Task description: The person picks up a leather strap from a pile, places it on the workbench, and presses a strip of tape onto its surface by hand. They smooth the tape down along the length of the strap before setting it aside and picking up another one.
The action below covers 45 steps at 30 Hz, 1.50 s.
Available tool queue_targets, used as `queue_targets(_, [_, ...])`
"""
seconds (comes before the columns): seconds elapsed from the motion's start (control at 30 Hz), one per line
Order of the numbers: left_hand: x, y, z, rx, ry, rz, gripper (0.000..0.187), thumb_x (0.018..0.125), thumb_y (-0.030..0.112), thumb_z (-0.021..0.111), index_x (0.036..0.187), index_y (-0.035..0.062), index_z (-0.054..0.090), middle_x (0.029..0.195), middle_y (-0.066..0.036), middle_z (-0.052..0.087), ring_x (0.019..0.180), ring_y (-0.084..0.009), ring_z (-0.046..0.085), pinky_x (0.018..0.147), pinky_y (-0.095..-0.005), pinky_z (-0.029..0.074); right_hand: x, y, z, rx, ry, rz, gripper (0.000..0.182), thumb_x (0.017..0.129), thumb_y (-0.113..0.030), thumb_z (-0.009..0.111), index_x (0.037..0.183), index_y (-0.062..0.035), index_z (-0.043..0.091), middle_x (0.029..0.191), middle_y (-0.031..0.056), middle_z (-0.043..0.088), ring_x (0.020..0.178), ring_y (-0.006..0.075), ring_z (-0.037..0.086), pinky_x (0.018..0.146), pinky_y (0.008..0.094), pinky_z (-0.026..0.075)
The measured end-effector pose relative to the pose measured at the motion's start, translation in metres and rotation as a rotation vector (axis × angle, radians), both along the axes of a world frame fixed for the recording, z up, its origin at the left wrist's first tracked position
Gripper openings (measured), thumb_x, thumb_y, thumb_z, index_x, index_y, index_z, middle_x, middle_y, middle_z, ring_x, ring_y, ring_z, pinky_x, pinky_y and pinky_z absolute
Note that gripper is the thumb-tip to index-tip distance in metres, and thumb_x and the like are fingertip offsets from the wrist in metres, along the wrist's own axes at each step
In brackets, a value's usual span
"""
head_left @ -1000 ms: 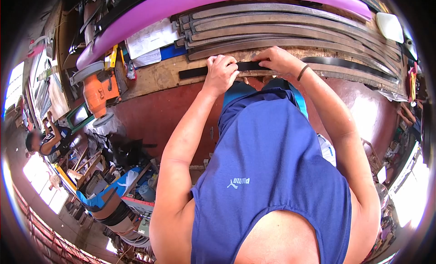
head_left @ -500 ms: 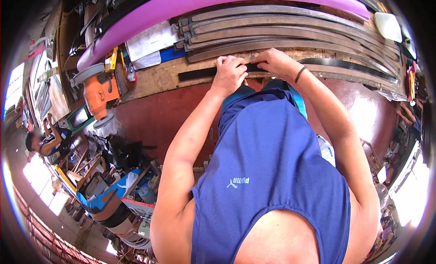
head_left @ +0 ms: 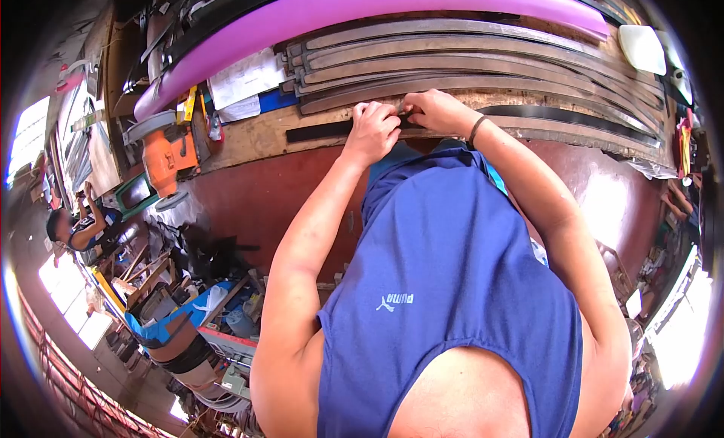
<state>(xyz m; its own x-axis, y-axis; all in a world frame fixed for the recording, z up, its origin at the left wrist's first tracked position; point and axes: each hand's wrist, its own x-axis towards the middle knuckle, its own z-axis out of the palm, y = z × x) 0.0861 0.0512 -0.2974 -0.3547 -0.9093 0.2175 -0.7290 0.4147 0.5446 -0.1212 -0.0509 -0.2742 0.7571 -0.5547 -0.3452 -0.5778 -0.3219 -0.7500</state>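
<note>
A long, narrow black strip (head_left: pixel 320 130) lies along the near edge of the wooden workbench (head_left: pixel 249 140); its left end shows past my left hand and it runs on to the right behind my right hand. My left hand (head_left: pixel 371 130) is closed over the strip, fingers bent and thumb side toward the other hand. Just right of it, my right hand (head_left: pixel 440 112), with a dark band at the wrist, has its fingertips pinched together close above the strip. Something small and greyish is at those fingertips, too small to name. The fingertips of both hands nearly meet.
Several brown-faced strips (head_left: pixel 452 61) lie stacked behind my hands. Beyond them stretches a long purple sheet (head_left: pixel 362 16). Papers (head_left: pixel 245 80) and an orange grinder-like machine (head_left: pixel 160 160) are at left, a white container (head_left: pixel 642 48) at right. Another person (head_left: pixel 83 223) sits far left.
Both hands and the strip appear slightly farther left and lower, as the whole bench view shifts a little. My right fingers have closed in nearer to the left hand.
</note>
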Motion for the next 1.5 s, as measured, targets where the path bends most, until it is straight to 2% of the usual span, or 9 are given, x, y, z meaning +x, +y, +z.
queue_targets(0.13, [-0.002, -0.001, 0.006, 0.015, -0.043, -0.007, 0.015, 0.079, 0.017, 0.076, 0.091, 0.0116, 0.07, 0.109, -0.001, 0.066, 0.107, -0.0242, 0.059, 0.097, -0.0471, 0.038, -0.021, -0.012, 0.017, 0.047, -0.018, 0.066, 0.037, 0.087, -0.02, 0.073, 0.12, -0.0064, 0.064, 0.097, 0.0207, 0.074, 0.095, 0.0412, 0.07, 0.084, 0.0495, 0.055])
queue_targets(0.2, [-0.001, -0.002, 0.005, 0.019, -0.051, -0.016, 0.014, 0.08, 0.017, 0.076, 0.091, 0.0117, 0.069, 0.108, -0.001, 0.066, 0.106, -0.0241, 0.06, 0.098, -0.0471, 0.037, -0.043, -0.024, 0.024, 0.087, 0.006, 0.118, 0.049, 0.084, -0.017, 0.077, 0.129, -0.0072, 0.061, 0.099, 0.0218, 0.074, 0.096, 0.0408, 0.071, 0.085, 0.0493, 0.055])
queue_targets(0.27, [-0.003, -0.002, 0.008, 0.042, -0.049, -0.004, 0.014, 0.08, 0.018, 0.076, 0.091, 0.0117, 0.069, 0.107, -0.001, 0.065, 0.107, -0.0241, 0.06, 0.099, -0.0468, 0.037, -0.066, -0.035, 0.027, 0.102, 0.054, 0.144, 0.051, 0.083, -0.015, 0.076, 0.132, -0.0078, 0.061, 0.101, 0.0221, 0.074, 0.099, 0.0403, 0.071, 0.087, 0.0488, 0.055])
queue_targets(0.47, [-0.008, -0.003, 0.011, 0.057, -0.053, 0.034, 0.011, 0.078, 0.016, 0.076, 0.087, 0.0132, 0.07, 0.104, 0.002, 0.064, 0.104, -0.0205, 0.059, 0.099, -0.0466, 0.037, -0.09, -0.041, 0.034, 0.194, 0.141, 0.144, 0.045, 0.084, -0.014, 0.074, 0.128, -0.0082, 0.065, 0.102, 0.0185, 0.075, 0.097, 0.0363, 0.071, 0.087, 0.0454, 0.054])
queue_targets(0.57, [-0.009, -0.002, 0.013, 0.06, -0.055, 0.042, 0.011, 0.079, 0.017, 0.076, 0.087, 0.0131, 0.071, 0.104, 0.003, 0.064, 0.105, -0.0203, 0.059, 0.099, -0.0465, 0.036, -0.096, -0.038, 0.019, 0.166, 0.049, 0.154, 0.039, 0.084, -0.013, 0.073, 0.122, -0.0072, 0.069, 0.101, 0.0168, 0.075, 0.096, 0.0344, 0.071, 0.086, 0.0447, 0.054])
queue_targets(0.9, [-0.038, -0.009, 0.007, 0.037, -0.009, 0.014, 0.013, 0.08, 0.019, 0.077, 0.089, 0.0135, 0.07, 0.104, 0.002, 0.064, 0.105, -0.0212, 0.059, 0.098, -0.0484, 0.037, -0.099, -0.031, 0.015, 0.159, 0.015, 0.082, 0.033, 0.084, -0.009, 0.072, 0.117, -0.006, 0.071, 0.101, 0.0169, 0.075, 0.098, 0.0345, 0.071, 0.087, 0.0442, 0.054])
queue_targets(1.07, [-0.04, -0.01, 0.007, 0.053, -0.019, 0.011, 0.016, 0.08, 0.018, 0.078, 0.091, 0.0108, 0.068, 0.105, -0.002, 0.065, 0.105, -0.024, 0.06, 0.096, -0.0448, 0.038, -0.103, -0.026, 0.009, 0.116, -0.062, 0.051, 0.03, 0.085, -0.008, 0.071, 0.115, -0.0057, 0.071, 0.103, 0.0172, 0.075, 0.099, 0.0338, 0.071, 0.088, 0.0432, 0.054])
queue_targets(1.17, [-0.038, -0.01, 0.006, 0.058, -0.008, 0.008, 0.017, 0.08, 0.018, 0.078, 0.091, 0.0107, 0.068, 0.105, -0.002, 0.065, 0.105, -0.0245, 0.06, 0.095, -0.0445, 0.038, -0.101, -0.027, 0.015, 0.171, -0.004, 0.033, 0.031, 0.085, -0.007, 0.071, 0.117, -0.0038, 0.071, 0.107, 0.0162, 0.075, 0.104, 0.0342, 0.07, 0.092, 0.0431, 0.054])
queue_targets(1.5, [-0.046, -0.016, 0.008, 0.071, 0.016, -0.008, 0.016, 0.079, 0.018, 0.077, 0.091, 0.0111, 0.069, 0.105, -0.002, 0.065, 0.105, -0.0242, 0.059, 0.096, -0.0461, 0.037, -0.101, -0.024, 0.009, 0.125, 0.003, 0.014, 0.03, 0.085, -0.011, 0.072, 0.115, -0.0076, 0.072, 0.097, 0.015, 0.075, 0.093, 0.032, 0.071, 0.084, 0.043, 0.054])
